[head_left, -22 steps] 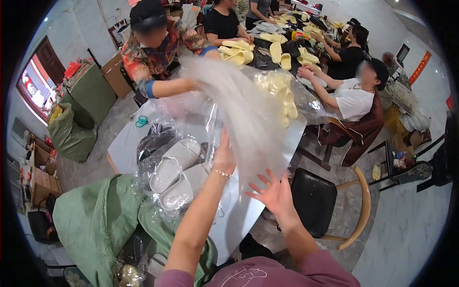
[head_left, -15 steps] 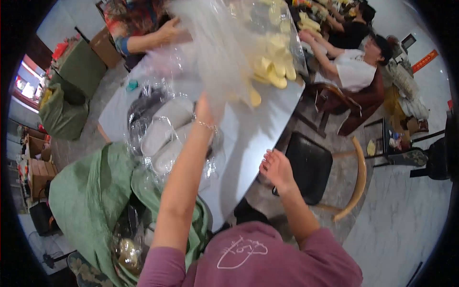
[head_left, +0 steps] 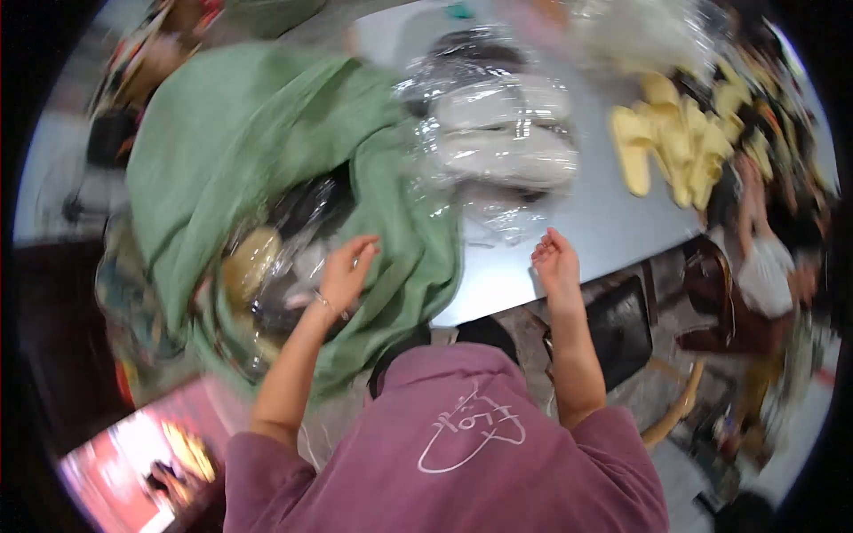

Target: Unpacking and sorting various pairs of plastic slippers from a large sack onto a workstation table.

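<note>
My left hand (head_left: 346, 274) hovers over the mouth of a big green woven sack (head_left: 240, 133), holding nothing, its fingers slightly apart. Inside the sack lie clear plastic-wrapped packs, one with a tan-gold item (head_left: 253, 262), others dark. Above the table's near edge is my right hand (head_left: 557, 259), empty, with fingers loosely curled and apart. Just beyond it on the table, a clear plastic bag (head_left: 506, 218) wraps pale grey slippers (head_left: 508, 155) and darker ones behind them.
A white table (head_left: 613, 218) carries yellow slippers (head_left: 633, 147) in a heap at the right, with a clear plastic bag (head_left: 649, 35) behind them. A black-seated chair (head_left: 613, 329) stands by the table's near side. Another person (head_left: 766, 275) sits further right.
My left hand has let go of the translucent plastic bag and come back from the far table to the sack. The view has turned left, toward the sack.
</note>
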Tool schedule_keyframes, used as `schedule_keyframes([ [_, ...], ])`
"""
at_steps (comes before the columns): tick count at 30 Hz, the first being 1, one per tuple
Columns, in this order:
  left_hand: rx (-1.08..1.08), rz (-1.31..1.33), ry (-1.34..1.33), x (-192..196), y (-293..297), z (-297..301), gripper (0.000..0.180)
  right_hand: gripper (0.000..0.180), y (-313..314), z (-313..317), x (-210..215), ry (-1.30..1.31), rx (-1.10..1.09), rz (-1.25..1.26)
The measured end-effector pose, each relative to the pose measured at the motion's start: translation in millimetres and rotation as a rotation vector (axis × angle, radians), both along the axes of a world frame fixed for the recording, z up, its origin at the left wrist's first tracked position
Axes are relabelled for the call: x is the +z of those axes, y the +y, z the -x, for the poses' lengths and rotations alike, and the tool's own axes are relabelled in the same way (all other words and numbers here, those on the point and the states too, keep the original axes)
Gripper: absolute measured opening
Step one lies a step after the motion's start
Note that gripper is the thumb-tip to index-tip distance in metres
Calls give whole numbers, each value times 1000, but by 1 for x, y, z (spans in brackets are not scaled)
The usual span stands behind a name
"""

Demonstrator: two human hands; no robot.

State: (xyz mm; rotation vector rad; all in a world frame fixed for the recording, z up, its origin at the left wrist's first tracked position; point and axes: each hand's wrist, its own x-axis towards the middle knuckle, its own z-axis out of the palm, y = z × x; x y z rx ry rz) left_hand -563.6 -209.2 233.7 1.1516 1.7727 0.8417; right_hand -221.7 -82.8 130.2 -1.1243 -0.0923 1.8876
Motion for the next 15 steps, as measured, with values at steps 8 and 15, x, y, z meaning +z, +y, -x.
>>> schedule_keyframes([
  [8,-131,8,1317,13,-143,192,27,19,-76,269,41,-171,966,-402],
  [15,270,-165,1279,162,-94,338,56,83,-98,427,55,-316,1390,-535],
])
